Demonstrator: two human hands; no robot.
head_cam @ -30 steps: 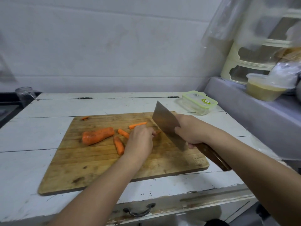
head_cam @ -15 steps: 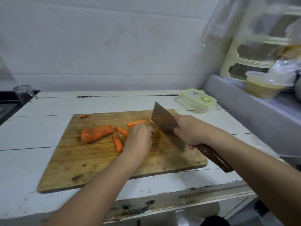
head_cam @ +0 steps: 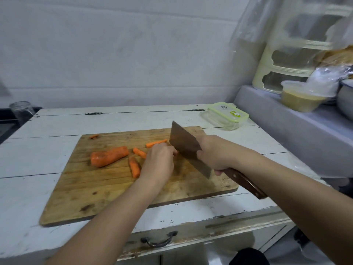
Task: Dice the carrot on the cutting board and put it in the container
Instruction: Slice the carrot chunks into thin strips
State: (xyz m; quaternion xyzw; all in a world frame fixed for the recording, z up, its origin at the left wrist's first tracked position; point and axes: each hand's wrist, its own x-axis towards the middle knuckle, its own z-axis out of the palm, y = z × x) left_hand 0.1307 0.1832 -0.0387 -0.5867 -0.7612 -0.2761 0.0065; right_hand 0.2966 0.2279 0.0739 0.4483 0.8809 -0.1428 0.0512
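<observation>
A wooden cutting board (head_cam: 99, 188) lies on the white table. On it rests a thick carrot chunk (head_cam: 108, 156), with three carrot sticks (head_cam: 135, 167) to its right and a small scrap (head_cam: 94, 136) near the far edge. My left hand (head_cam: 158, 163) curls over a carrot piece that is mostly hidden under the fingers. My right hand (head_cam: 214, 153) grips a cleaver (head_cam: 186, 148) by its wooden handle, blade edge down on the board just right of the left fingers. A clear container with a green lid (head_cam: 227, 115) stands closed at the back right.
A glass jar (head_cam: 21, 111) stands at the far left edge. A raised grey ledge (head_cam: 286, 123) on the right carries a tub of yellowish food (head_cam: 299, 100) and a cream rack. A drawer handle (head_cam: 158, 240) is on the table front.
The hands and the cleaver stay in nearly the same place on the board. The carrot pieces have not moved.
</observation>
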